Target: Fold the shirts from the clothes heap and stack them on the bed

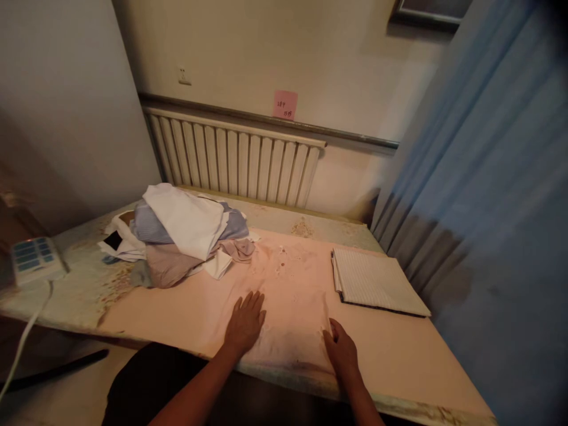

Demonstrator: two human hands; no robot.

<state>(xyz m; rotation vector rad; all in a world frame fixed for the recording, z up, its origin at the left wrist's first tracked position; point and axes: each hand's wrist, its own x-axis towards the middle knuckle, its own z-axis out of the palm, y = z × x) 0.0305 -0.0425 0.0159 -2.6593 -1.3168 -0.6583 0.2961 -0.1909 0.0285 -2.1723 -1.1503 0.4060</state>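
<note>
My left hand (246,325) lies flat with fingers stretched out on the pink covering over the table. My right hand (342,352) is closed, thumb and fingers pinching the raised edge of a thin, pale cloth (325,307). That cloth blends with the pink covering, so its full outline is hard to make out. To the left, beyond my left hand, is a heap of loose fabric pieces (186,225), white, blue striped and greyish brown. A folded striped cloth (377,281) with a dark lower edge rests to the right of my right hand.
At the table's left end stands a white power strip (38,260) with a cord (26,331) hanging down. Blue curtains (483,225) border the right side. Behind the table are a radiator (239,163) and a wall with a pink paper note (285,105).
</note>
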